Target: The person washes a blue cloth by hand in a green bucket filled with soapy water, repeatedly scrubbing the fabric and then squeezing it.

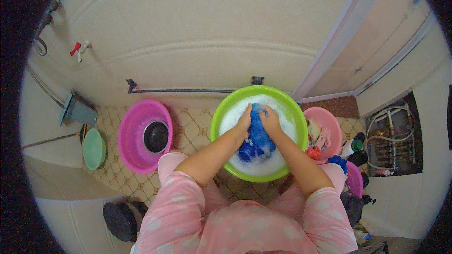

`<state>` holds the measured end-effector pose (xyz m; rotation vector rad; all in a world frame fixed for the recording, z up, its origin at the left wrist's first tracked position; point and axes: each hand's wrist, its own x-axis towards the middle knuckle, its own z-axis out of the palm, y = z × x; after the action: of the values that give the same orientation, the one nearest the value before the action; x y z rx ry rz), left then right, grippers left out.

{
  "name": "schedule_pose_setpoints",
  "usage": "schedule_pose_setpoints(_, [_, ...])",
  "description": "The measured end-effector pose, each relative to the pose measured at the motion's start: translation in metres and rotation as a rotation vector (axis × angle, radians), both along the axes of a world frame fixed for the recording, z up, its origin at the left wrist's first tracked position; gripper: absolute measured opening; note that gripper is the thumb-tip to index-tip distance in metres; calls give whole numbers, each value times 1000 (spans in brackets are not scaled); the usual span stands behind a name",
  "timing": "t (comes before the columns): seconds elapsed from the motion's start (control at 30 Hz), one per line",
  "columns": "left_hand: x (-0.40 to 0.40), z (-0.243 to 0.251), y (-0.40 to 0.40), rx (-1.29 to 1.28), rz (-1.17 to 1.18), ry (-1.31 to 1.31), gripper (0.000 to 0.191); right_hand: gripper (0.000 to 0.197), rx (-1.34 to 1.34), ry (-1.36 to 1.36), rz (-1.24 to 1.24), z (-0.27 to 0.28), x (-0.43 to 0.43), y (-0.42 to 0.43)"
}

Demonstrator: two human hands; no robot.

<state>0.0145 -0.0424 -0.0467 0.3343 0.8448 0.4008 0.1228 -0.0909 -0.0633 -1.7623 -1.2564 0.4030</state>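
Observation:
A green plastic basin (216,127) stands on the floor before me, with white suds (231,113) inside. A wet blue cloth (257,130) lies in the suds, its upper end raised between my two hands. On the cloth's left side rests my left hand (244,121), fingers pointing up along it. My right hand (270,121) grips the cloth's right edge near the top, fingers bent. Part of the cloth is hidden by foam and by the hands.
Left of the green basin stands a pink basin (130,137) with a dark round-bottomed bowl (156,137). A small green basin (94,150) is farther left. At the right, a light pink basin (333,123) holds clothes (319,135). A pipe (183,91) runs low along the wall.

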Motion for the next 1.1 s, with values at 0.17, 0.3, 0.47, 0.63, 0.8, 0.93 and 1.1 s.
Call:
schedule_pose_setpoints(0.17, [-15,-9,6,112,67,-122,39,16,84,-215,236,74,-58,-30])
schedule_pose_setpoints(0.3, [4,-3,-27,335,166,-156,33,14,245,-716,164,63,-42,-23])
schedule_pose_setpoints(0.47, [5,27,-27,231,165,-245,25,13,28,-700,26,64,-29,-23])
schedule_pose_setpoints(0.63, [-7,40,-26,49,4,-354,22,11,31,-745,258,79,-58,-37])
schedule_pose_setpoints(0.8, [5,61,-46,129,117,-174,23,11,144,-693,5,64,-12,-19])
schedule_pose_setpoints(0.93, [-3,30,-22,116,48,-281,24,15,54,-667,155,78,-54,-38])
schedule_pose_setpoints(1.1, [6,40,-36,178,146,-164,31,19,-61,-772,117,74,-30,-25])
